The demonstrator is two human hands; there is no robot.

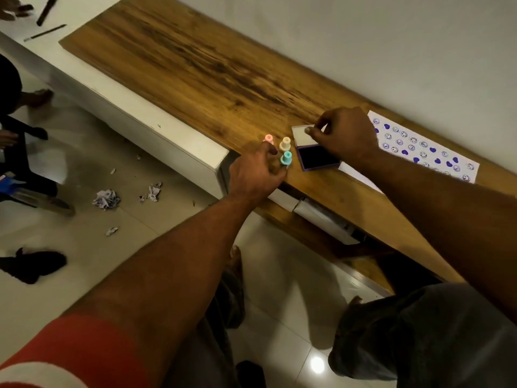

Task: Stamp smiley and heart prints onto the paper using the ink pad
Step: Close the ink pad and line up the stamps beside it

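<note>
from the head camera we looked down on a long wooden table (195, 65) set against a pale wall. near its front edge sat the ink pad (317, 158), a purple case with its dark pad showing and its lid (303, 134) raised behind it. the right hand (347, 133) reached over the case and pinched the lid's far edge between thumb and forefinger, the other fingers curled. just right of the case, partly under that forearm, lay the paper (425, 149), a white strip covered with purple smiley and heart prints. left of the ink pad stood three small stamps, upright and close together: a pink stamp (269, 139) farthest back, a cream stamp (285, 144) beside it, and a teal stamp (286, 158) nearest us. the left hand (256, 175) hung over them, fingers bent down, fingertips at the teal stamp and just beside the pink one; we could not tell whether it gripped either. on the tiled floor (70, 233) below lay crumpled paper scraps (107, 198).
</note>
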